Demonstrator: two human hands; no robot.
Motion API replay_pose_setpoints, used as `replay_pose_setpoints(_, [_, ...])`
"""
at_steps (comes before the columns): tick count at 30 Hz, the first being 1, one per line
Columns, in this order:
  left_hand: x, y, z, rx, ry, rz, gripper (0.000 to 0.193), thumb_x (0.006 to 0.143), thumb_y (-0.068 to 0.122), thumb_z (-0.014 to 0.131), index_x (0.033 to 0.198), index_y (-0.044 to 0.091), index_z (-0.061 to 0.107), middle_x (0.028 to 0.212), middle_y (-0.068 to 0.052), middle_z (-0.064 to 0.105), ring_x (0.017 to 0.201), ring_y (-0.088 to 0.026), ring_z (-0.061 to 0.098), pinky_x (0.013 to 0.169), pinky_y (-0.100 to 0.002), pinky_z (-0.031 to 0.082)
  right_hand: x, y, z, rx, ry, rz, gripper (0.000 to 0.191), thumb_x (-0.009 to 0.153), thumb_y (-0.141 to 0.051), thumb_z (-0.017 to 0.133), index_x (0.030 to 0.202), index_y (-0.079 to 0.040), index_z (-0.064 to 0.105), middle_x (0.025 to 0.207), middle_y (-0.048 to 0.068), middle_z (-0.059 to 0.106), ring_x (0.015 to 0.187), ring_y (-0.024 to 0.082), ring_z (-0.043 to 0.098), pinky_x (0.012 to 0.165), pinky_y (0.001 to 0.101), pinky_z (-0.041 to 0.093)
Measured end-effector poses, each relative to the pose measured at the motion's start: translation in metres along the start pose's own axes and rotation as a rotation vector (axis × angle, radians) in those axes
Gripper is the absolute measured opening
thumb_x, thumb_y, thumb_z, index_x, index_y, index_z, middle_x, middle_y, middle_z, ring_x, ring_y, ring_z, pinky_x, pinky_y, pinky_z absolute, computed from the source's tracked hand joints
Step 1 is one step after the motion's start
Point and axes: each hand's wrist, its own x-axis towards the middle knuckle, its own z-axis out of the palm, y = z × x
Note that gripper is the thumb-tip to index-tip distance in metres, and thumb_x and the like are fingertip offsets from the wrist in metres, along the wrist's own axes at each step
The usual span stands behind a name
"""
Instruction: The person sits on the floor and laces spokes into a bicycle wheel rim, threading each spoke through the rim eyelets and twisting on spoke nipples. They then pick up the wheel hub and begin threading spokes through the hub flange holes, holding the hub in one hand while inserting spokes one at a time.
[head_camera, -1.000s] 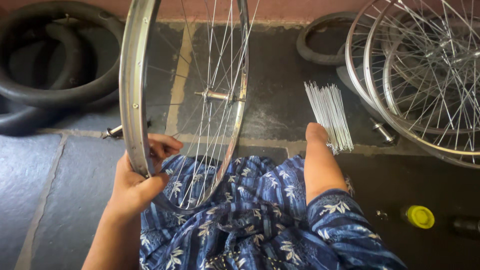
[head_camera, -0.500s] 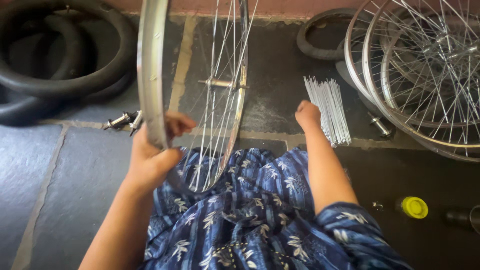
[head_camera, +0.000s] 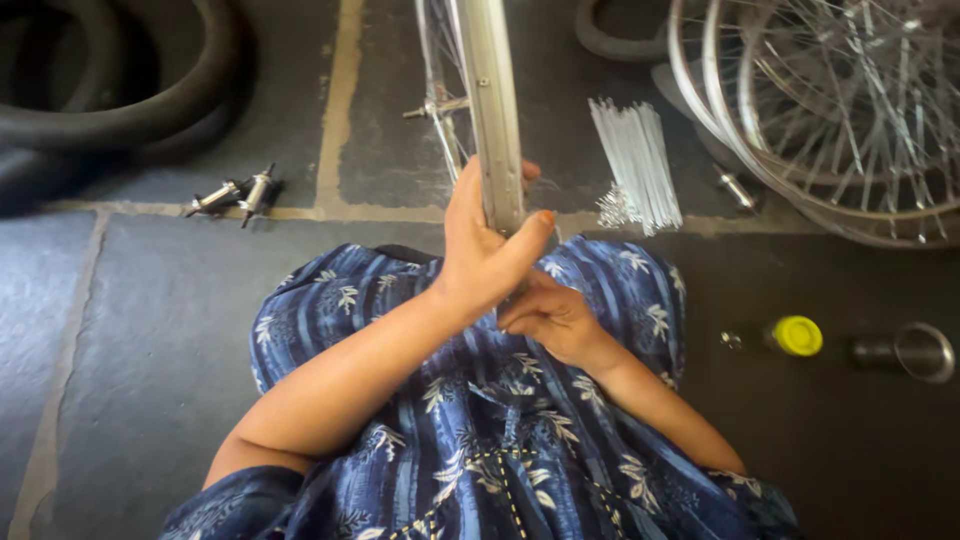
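The left hand (head_camera: 485, 250) is wrapped around the silver wheel rim (head_camera: 490, 110), thumb on one side, fingers on the other — a firm grasp. The rim stands edge-on, its long line running straight away from the lap toward the dark stone floor (head_camera: 130, 330). Just below, the right hand (head_camera: 550, 318) sits curled at the rim's lower edge, fingers pinched together; on what, I cannot tell. The loose spokes (head_camera: 635, 165) lie to the right — nearer that hand.

A small container with a round yellow cap (head_camera: 797, 336) lies on the dark floor at the right (its body is hidden). No labels, signs or screens show.
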Motion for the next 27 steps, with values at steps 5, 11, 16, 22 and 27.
replay_pose_setpoints(5, [0.017, -0.022, -0.045, -0.309, -0.484, 0.077, 0.038, 0.101, 0.009, 0.051, 0.138, 0.003, 0.061, 0.134, -0.011, 0.064, 0.121, -0.019, 0.062, 0.11, -0.034, 0.049, -0.014, -0.004, -0.005, -0.048, 0.116, 0.038, 0.009, 0.094, -0.009, 0.074, 0.099, -0.003, 0.077, 0.105, 0.008, 0.069, 0.099, 0.018, 0.066, 0.087, 0.0296, 0.054])
replay_pose_setpoints(11, [0.031, -0.047, -0.035, -0.109, -0.604, 0.04, 0.024, 0.099, 0.008, 0.062, 0.12, 0.005, 0.072, 0.112, -0.008, 0.075, 0.101, -0.016, 0.072, 0.087, -0.031, 0.059, -0.023, -0.007, -0.007, 0.036, 0.011, 0.054, 0.012, 0.092, -0.009, 0.076, 0.102, -0.003, 0.077, 0.094, 0.006, 0.067, 0.089, 0.016, 0.064, 0.081, 0.0283, 0.053])
replay_pose_setpoints(16, [0.041, -0.066, -0.025, -0.235, -0.519, 0.133, 0.011, 0.099, 0.007, 0.068, 0.105, 0.004, 0.077, 0.1, -0.006, 0.075, 0.096, -0.015, 0.07, 0.089, -0.031, 0.057, -0.022, -0.003, 0.002, -0.015, 0.057, 0.062, 0.011, 0.092, -0.01, 0.076, 0.1, -0.004, 0.077, 0.095, 0.005, 0.067, 0.088, 0.014, 0.064, 0.08, 0.0278, 0.053])
replay_pose_setpoints(22, [0.031, -0.075, -0.026, -0.581, -0.47, -0.166, 0.015, 0.101, 0.016, 0.074, 0.098, 0.001, 0.074, 0.096, -0.004, 0.068, 0.086, -0.011, 0.061, 0.079, -0.027, 0.051, -0.028, 0.0, -0.001, -0.004, 0.114, 0.053, 0.011, 0.093, -0.011, 0.076, 0.1, -0.004, 0.077, 0.099, 0.005, 0.068, 0.092, 0.014, 0.064, 0.084, 0.0282, 0.053])
replay_pose_setpoints(27, [0.023, -0.068, -0.022, -0.72, -0.463, -0.217, 0.018, 0.098, 0.019, 0.074, 0.095, 0.001, 0.074, 0.095, -0.004, 0.066, 0.081, -0.011, 0.06, 0.074, -0.026, 0.05, -0.034, -0.013, 0.001, -0.075, 0.085, 0.089, 0.008, 0.091, -0.008, 0.076, 0.098, -0.004, 0.076, 0.102, 0.006, 0.068, 0.098, 0.017, 0.065, 0.088, 0.0298, 0.053])
